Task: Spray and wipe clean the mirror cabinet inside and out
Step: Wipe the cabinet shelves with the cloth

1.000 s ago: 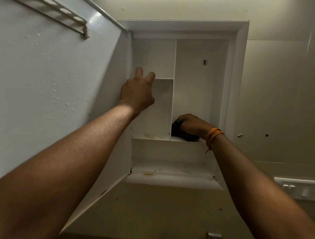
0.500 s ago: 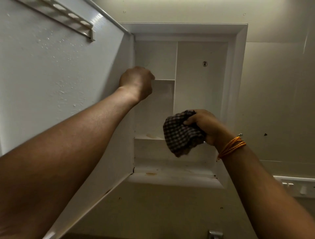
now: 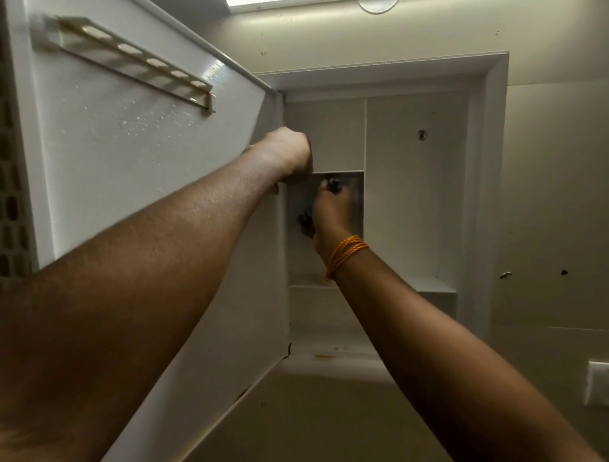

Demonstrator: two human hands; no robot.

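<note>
The white mirror cabinet (image 3: 418, 198) hangs open on the wall, seen from below. Its door (image 3: 131, 165) swings out to the left, with droplets on its inner face. My right hand (image 3: 331, 211) is inside the small left compartment under the short shelf. It grips a dark checked cloth (image 3: 304, 222) and presses it against the compartment's back. My left hand (image 3: 290, 155) is curled into a fist at the cabinet's left edge, level with that shelf. Its fingers are hidden.
A white slotted rack (image 3: 131, 56) is fixed high on the door's inner face. The cabinet's bottom ledge (image 3: 329, 349) carries a rusty stain. A wall plate (image 3: 598, 382) sits low right, and a ceiling light (image 3: 263, 3) glows above.
My right hand has lifted the cloth out of the tall right compartment and moved it up and left into the small left compartment. My left hand's fingers have curled into a fist.
</note>
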